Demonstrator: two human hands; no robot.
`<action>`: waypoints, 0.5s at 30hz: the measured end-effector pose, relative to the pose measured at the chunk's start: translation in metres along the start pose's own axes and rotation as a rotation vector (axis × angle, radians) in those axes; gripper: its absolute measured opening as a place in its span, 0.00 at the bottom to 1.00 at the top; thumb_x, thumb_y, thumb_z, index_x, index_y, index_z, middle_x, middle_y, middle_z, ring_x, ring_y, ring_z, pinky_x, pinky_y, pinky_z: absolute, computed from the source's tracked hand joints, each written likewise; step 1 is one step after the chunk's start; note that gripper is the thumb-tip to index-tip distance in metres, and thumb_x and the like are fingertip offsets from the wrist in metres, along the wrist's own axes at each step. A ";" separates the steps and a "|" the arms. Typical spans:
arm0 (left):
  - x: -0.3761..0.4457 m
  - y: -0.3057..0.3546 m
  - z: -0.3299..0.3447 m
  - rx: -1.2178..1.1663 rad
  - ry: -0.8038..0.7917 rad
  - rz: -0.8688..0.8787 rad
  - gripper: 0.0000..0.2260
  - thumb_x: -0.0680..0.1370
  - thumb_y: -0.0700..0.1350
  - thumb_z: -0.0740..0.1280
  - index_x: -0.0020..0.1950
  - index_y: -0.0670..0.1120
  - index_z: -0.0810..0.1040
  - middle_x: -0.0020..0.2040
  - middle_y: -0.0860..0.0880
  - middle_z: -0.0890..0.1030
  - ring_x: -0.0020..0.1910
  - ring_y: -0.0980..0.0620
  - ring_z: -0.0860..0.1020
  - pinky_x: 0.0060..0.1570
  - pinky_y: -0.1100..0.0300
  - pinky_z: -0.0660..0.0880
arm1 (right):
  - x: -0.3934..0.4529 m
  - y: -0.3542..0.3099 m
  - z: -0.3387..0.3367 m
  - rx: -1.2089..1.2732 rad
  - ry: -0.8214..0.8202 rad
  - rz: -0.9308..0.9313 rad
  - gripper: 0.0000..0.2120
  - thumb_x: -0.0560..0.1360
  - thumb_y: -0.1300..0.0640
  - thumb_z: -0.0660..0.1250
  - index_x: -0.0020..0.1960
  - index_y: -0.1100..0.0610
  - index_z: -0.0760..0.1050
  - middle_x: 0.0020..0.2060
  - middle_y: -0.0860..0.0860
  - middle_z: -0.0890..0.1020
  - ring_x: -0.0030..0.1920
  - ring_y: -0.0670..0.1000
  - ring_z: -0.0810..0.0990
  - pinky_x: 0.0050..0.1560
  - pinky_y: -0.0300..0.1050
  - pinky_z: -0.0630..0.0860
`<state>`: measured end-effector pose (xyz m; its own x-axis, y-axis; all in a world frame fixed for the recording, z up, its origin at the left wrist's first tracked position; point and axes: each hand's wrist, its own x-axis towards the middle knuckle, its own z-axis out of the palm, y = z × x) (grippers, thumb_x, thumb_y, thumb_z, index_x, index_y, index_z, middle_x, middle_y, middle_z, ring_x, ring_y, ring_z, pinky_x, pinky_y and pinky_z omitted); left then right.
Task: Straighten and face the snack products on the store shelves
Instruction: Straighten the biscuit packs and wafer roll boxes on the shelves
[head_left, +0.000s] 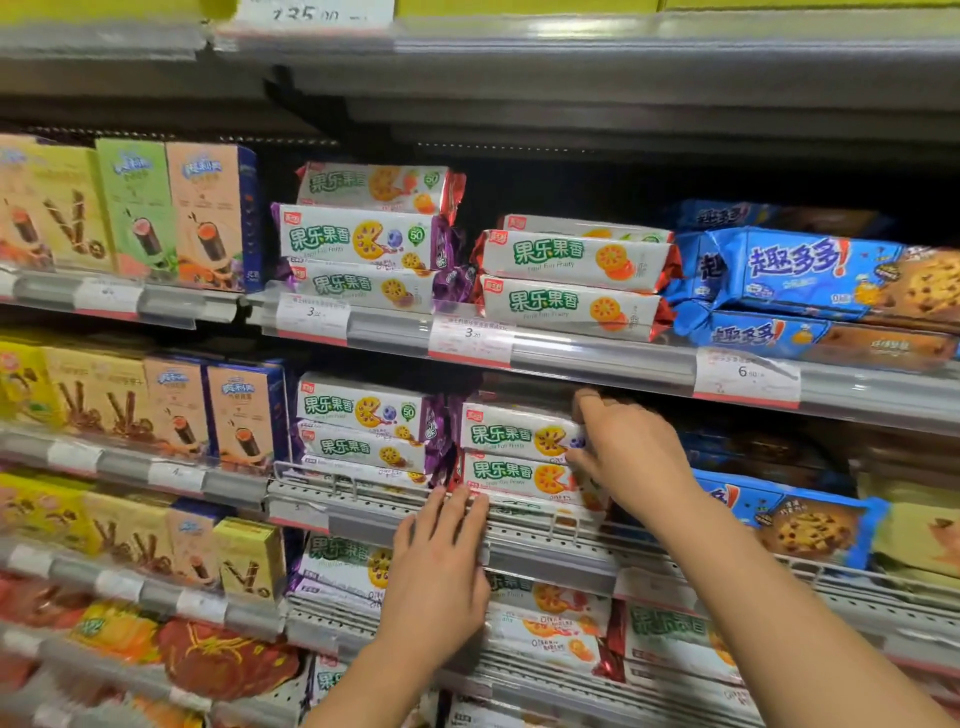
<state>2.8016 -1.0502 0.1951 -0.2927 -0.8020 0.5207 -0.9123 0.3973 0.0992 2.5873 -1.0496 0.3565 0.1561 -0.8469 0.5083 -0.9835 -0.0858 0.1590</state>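
Right hand (631, 457) grasped stacked biscuit packs (514, 452) mid-frame; left hand (441, 566) lay flat, fingers released, on shelf edge (545, 558).

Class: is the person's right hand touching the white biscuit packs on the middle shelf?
Touching. In the head view, the right hand wraps its fingers and thumb round the right end of the stacked white biscuit packs.

You are reaching both bare forearms forward; your left hand (439, 566) is lying flat with straight fingers, your right hand (628, 457) is curling its fingers.
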 end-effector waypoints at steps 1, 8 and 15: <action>0.001 0.001 -0.002 0.005 -0.007 0.000 0.33 0.74 0.54 0.62 0.79 0.52 0.60 0.78 0.49 0.66 0.77 0.43 0.65 0.71 0.41 0.69 | -0.001 0.001 0.000 -0.009 0.032 -0.034 0.22 0.75 0.45 0.71 0.62 0.53 0.68 0.52 0.53 0.82 0.50 0.59 0.80 0.40 0.47 0.66; 0.003 -0.001 -0.018 0.030 -0.119 0.019 0.32 0.77 0.55 0.58 0.81 0.54 0.54 0.81 0.51 0.59 0.80 0.45 0.57 0.76 0.43 0.61 | -0.020 0.004 0.005 -0.065 0.091 -0.205 0.25 0.62 0.51 0.82 0.56 0.54 0.79 0.48 0.53 0.78 0.48 0.58 0.77 0.28 0.44 0.64; 0.022 -0.028 -0.058 -0.083 0.117 0.146 0.17 0.74 0.55 0.59 0.58 0.56 0.82 0.52 0.58 0.83 0.49 0.55 0.82 0.42 0.57 0.80 | -0.042 0.010 -0.024 0.016 0.363 -0.287 0.29 0.58 0.63 0.82 0.57 0.53 0.79 0.51 0.52 0.78 0.50 0.57 0.76 0.23 0.43 0.71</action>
<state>2.8369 -1.0528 0.2528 -0.3803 -0.6777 0.6294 -0.8345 0.5448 0.0823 2.5736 -1.0026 0.3568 0.4416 -0.5493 0.7094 -0.8965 -0.3006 0.3253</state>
